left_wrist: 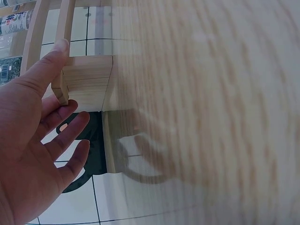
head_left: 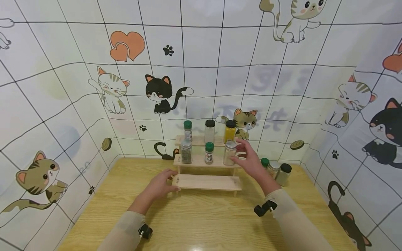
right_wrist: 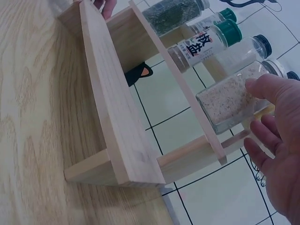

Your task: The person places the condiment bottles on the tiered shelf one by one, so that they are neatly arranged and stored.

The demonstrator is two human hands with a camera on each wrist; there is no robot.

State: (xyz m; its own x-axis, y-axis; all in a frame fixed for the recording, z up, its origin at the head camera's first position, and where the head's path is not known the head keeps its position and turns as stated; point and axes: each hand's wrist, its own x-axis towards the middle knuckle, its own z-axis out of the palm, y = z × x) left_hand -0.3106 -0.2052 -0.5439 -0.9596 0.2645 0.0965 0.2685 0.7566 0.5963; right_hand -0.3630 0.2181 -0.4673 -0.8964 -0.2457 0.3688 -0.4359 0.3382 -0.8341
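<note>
A three-step wooden rack (head_left: 207, 182) stands on the table, its lowest step bare. At that step's left end my left hand (head_left: 161, 184) grips the board, thumb on top and fingers curled by the edge, as the left wrist view (left_wrist: 42, 126) shows. My right hand (head_left: 251, 160) holds a glass jar (right_wrist: 229, 96) of pale grains at the right of the middle step, thumb against its side; the index finger is mostly hidden. Upright on the same step are a green-capped shaker (head_left: 208, 153) and a silver-lidded jar of dark green flakes (head_left: 186, 153).
The top step bears a green-capped bottle (head_left: 187, 129), a black-lidded clear jar (head_left: 209, 131) and a black-lidded yellow jar (head_left: 230, 132). Right of the rack, a green-capped bottle (head_left: 265, 162), a silver-lidded jar (head_left: 273, 169) and a black-lidded jar (head_left: 283, 175) stand on the table (head_left: 201, 223).
</note>
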